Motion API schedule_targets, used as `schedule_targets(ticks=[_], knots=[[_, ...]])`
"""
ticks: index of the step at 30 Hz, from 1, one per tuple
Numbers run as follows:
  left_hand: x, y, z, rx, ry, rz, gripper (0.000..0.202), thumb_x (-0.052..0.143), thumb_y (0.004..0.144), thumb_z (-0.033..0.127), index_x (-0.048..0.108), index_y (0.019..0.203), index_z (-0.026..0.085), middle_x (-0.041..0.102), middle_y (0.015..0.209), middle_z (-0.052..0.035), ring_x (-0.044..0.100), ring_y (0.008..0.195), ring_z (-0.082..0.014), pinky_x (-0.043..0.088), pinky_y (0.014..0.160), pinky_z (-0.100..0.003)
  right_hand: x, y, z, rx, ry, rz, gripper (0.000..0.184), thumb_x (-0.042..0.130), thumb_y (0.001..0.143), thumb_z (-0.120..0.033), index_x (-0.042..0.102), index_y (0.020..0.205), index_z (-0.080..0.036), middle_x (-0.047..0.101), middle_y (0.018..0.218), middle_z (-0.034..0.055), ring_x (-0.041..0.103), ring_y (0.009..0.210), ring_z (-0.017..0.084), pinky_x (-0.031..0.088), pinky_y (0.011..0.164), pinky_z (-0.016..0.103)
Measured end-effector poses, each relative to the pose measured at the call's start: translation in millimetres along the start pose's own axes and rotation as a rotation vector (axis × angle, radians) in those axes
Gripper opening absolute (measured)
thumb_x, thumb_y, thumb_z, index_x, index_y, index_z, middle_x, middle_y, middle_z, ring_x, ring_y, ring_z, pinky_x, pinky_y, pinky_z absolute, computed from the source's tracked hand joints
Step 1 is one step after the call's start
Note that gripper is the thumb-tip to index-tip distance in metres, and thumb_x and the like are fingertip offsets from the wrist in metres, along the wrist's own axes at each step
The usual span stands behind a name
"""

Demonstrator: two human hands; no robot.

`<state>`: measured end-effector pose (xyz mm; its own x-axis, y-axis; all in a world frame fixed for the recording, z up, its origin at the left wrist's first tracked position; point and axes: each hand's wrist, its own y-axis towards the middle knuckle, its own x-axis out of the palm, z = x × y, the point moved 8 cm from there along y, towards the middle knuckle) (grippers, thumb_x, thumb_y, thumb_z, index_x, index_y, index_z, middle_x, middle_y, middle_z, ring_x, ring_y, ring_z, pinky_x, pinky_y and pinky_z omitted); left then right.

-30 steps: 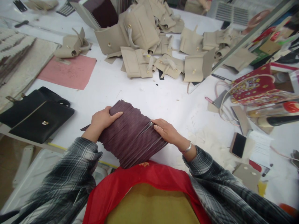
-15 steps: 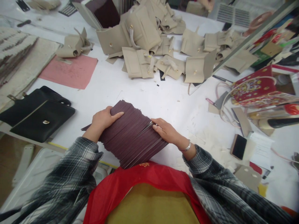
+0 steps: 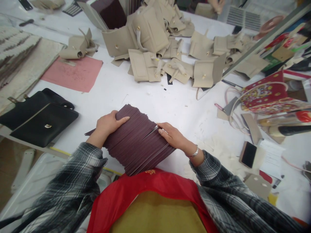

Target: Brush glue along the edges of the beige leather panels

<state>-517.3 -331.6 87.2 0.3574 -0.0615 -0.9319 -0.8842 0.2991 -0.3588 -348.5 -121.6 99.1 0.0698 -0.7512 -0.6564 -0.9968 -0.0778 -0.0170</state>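
A thick stack of thin dark maroon sheets (image 3: 133, 139) is held between both hands at the table's front edge, close to the red apron. My left hand (image 3: 108, 124) grips the stack's left end, its thumb lying over the top edges and its other fingers hidden behind. On the right side, my right hand (image 3: 171, 134) is closed on the stack's edge near a slight gap between the sheets. Its fingertips press at that gap. The sheets stand close together with their edges facing up, and their far side is uneven.
Beige leather pieces with gold clasps (image 3: 148, 32) are heaped at the back. A black bag (image 3: 46, 124) and a pink sheet (image 3: 75, 72) lie at left. At right are a red patterned bag (image 3: 264, 89), a phone (image 3: 249, 154) and a slanting metal bar (image 3: 262, 42).
The hands and the maroon stack stay almost the same. The surroundings shift very slightly in view, as the camera moves a little.
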Motion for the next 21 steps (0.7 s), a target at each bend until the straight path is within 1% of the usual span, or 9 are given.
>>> schedule_targets(ticks=[3,6,9,10,12,15,18,21], knots=[[-0.3,0.1,-0.4,-0.003,-0.001,0.0,0.084,0.028,0.067,0.081,0.051,0.119,0.02,0.065,0.103,-0.015,0.059,0.094,-0.035,0.045,0.077,-0.042,-1.4,3.1,0.8,0.017,-0.012,0.006,0.037,0.033,0.093,-0.042,0.051,0.118,-0.023,0.057,0.112,0.0075,0.053,0.102,0.02,0.044,0.092,0.038],[-0.3,0.0,-0.6,-0.008,-0.001,-0.004,0.083,0.029,0.068,0.08,0.051,0.119,0.02,0.065,0.104,-0.0151,0.059,0.095,-0.0347,0.044,0.077,-0.042,-2.5,6.5,1.4,0.023,-0.023,0.014,0.033,0.036,0.092,-0.043,0.056,0.107,-0.022,0.059,0.104,0.0067,0.055,0.096,0.019,0.045,0.087,0.036],[-0.9,-0.3,-0.4,-0.006,-0.001,0.001,0.083,0.028,0.067,0.081,0.051,0.12,0.02,0.065,0.104,-0.0148,0.059,0.094,-0.0345,0.045,0.077,-0.042,-2.4,8.9,1.6,0.035,-0.019,0.033,0.03,0.036,0.092,-0.042,0.056,0.098,-0.021,0.06,0.097,0.0055,0.055,0.091,0.018,0.045,0.084,0.034],[-1.0,-0.3,-0.3,-0.003,-0.001,0.003,0.083,0.028,0.067,0.081,0.051,0.12,0.021,0.065,0.104,-0.0148,0.059,0.094,-0.0344,0.045,0.077,-0.042,-2.0,9.4,2.0,0.048,-0.013,0.04,0.029,0.036,0.092,-0.041,0.056,0.099,-0.021,0.06,0.096,0.005,0.056,0.09,0.017,0.045,0.084,0.034],[-1.2,-0.3,-0.6,-0.001,-0.002,0.004,0.083,0.029,0.067,0.081,0.051,0.121,0.021,0.065,0.104,-0.0146,0.06,0.093,-0.0342,0.045,0.076,-0.042,-0.7,10.3,2.3,0.072,-0.004,0.053,0.029,0.037,0.092,-0.04,0.053,0.106,-0.021,0.061,0.096,0.0047,0.056,0.09,0.017,0.045,0.083,0.034],[-1.0,-0.2,-1.4,-0.002,-0.004,0.004,0.083,0.029,0.067,0.081,0.051,0.12,0.021,0.065,0.103,-0.0144,0.06,0.093,-0.0341,0.045,0.076,-0.041,1.8,11.8,-1.5,0.051,-0.026,0.056,0.035,0.037,0.092,-0.038,0.049,0.119,-0.02,0.06,0.103,0.0067,0.055,0.096,0.019,0.044,0.088,0.036],[-0.9,0.0,-1.9,-0.001,-0.006,0.005,0.084,0.029,0.067,0.082,0.051,0.121,0.021,0.065,0.103,-0.0145,0.06,0.093,-0.0344,0.045,0.076,-0.042,4.0,11.8,-5.0,0.014,-0.054,0.048,0.038,0.034,0.093,-0.039,0.05,0.122,-0.021,0.059,0.108,0.0084,0.054,0.101,0.02,0.044,0.091,0.039],[-0.6,0.2,-2.1,-0.002,-0.008,0.002,0.085,0.028,0.066,0.082,0.05,0.121,0.021,0.065,0.104,-0.0149,0.059,0.093,-0.0348,0.045,0.076,-0.042,3.8,9.7,-5.3,0.005,-0.046,0.071,0.038,0.033,0.093,-0.04,0.051,0.122,-0.022,0.059,0.112,0.0081,0.054,0.104,0.021,0.044,0.093,0.04]])
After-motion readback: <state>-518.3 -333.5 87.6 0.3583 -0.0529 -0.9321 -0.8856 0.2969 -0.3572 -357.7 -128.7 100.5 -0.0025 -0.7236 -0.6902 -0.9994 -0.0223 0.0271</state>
